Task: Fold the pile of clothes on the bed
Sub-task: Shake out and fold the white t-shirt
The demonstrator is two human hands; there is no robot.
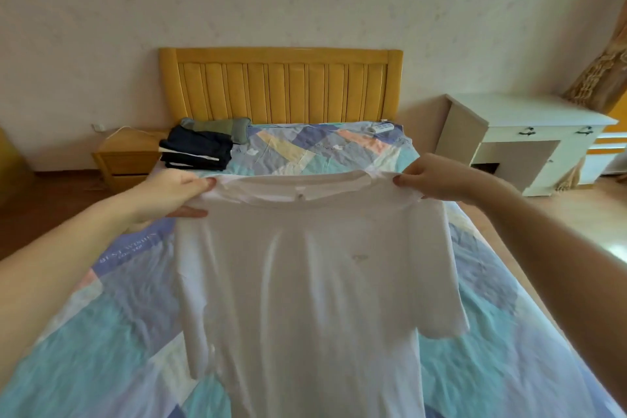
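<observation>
A white T-shirt (305, 282) hangs in the air over the bed (492, 332), held up by both hands at the shoulder seams. The left hand (169, 193) pinches the left shoulder, thumb on top and fingers curled under the cloth. The right hand (431, 180) pinches the right shoulder in the same way. Both grips are closed on the shirt.

Key relation: the shirt's long axis runs straight down from the two grips, collar at the top, hem out of view below the frame edge. The shoulder line lies level between the hands and runs across the bed. Neither hand is clearly nearer to the bed; they sit at about equal height.

Appearance: thin, soft fabric, lightly creased, with vertical folds below the collar. One short sleeve shows on the right and hangs free. The left sleeve looks tucked or folded in; this is not certain.

A stack of dark folded clothes (196, 149) sits on the bed near the headboard (281, 85), well apart from the shirt.

Judgement: the shirt is likely to be laid flat on the bed next.
</observation>
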